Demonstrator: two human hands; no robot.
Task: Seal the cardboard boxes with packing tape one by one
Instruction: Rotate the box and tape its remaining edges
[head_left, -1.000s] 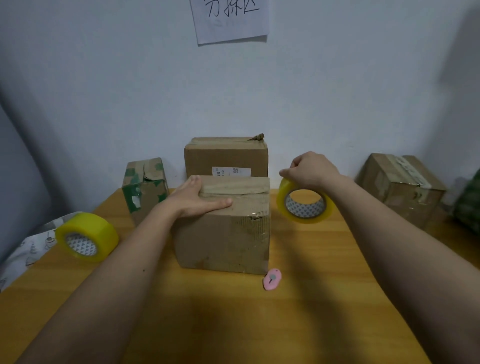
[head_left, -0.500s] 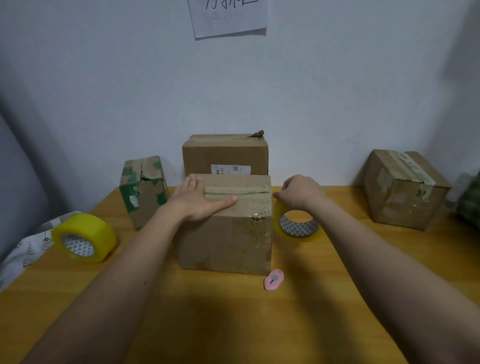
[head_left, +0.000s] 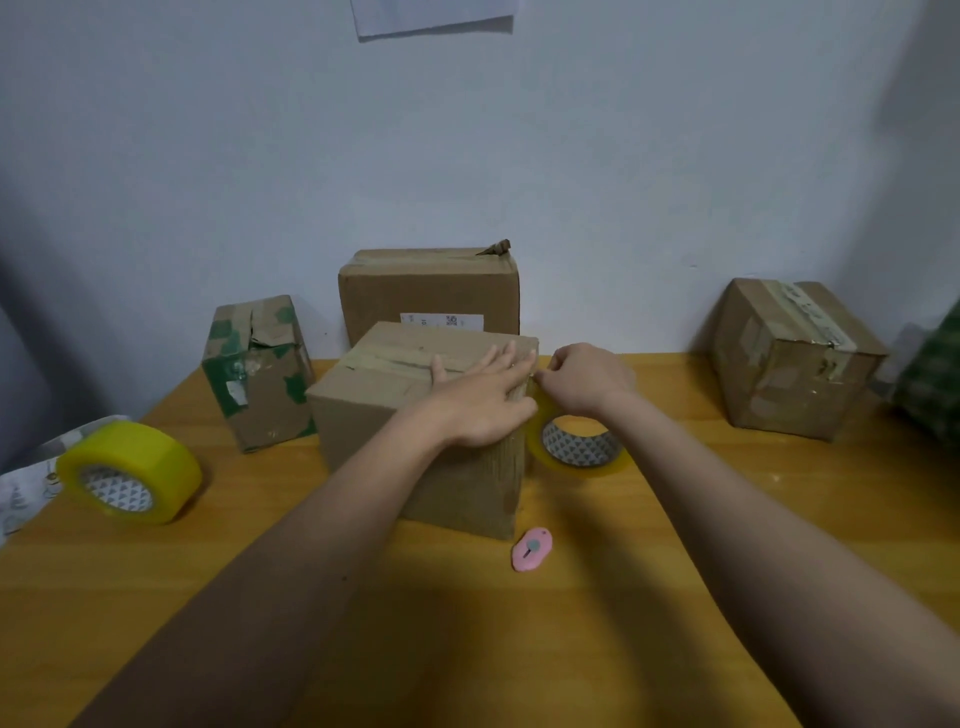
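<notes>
A brown cardboard box (head_left: 374, 410) stands mid-table, a strip of tape running along its top seam. My left hand (head_left: 483, 400) lies flat with straight fingers on the box's top near its right edge. My right hand (head_left: 587, 379) is curled at the box's upper right corner and pinches the tape of a thin yellow tape roll (head_left: 576, 447), which sits on the table against the box's right side. A small pink cutter (head_left: 531, 550) lies in front of the box.
A thick yellow tape roll (head_left: 130, 470) rests at the left. A green-patched box (head_left: 257, 371), a taller box (head_left: 428, 291) behind and a taped box (head_left: 792, 358) at the right stand along the wall. The wooden table (head_left: 519, 649) spreads in front.
My right hand brought the thin roll down from beside the box to the table at its right corner. My left hand slid right across the box top. The box has turned slightly.
</notes>
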